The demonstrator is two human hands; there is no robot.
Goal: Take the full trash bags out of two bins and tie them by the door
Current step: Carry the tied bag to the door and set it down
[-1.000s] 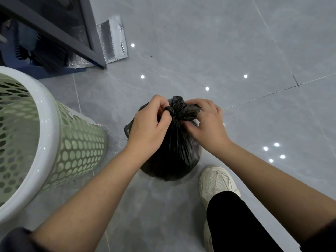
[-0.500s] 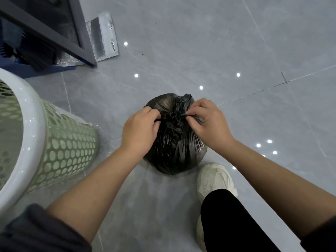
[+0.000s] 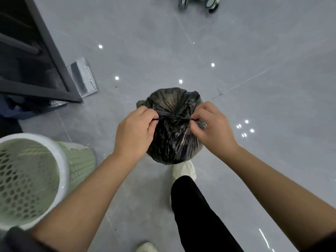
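A full black trash bag (image 3: 171, 142) stands on the grey tiled floor in front of my feet. Its neck is gathered into a knot (image 3: 174, 118) at the top. My left hand (image 3: 134, 130) pinches the bag's end that comes out of the knot on the left. My right hand (image 3: 211, 128) pinches the end on the right. Both ends are stretched tight and level, straight out from the knot. A green perforated bin (image 3: 61, 171) with a white rim stands at the lower left, without a bag in it.
A dark door frame (image 3: 54, 60) with a metal floor plate (image 3: 83, 77) runs along the upper left. Wheels of a cart (image 3: 211, 4) show at the top edge. My white shoe (image 3: 183, 170) and black trouser leg are just below the bag.
My hands have moved apart, drawing the bag's two ends sideways and tightening the knot. The view has tilted up, so the bin now sits lower left and wheels appear at the top.
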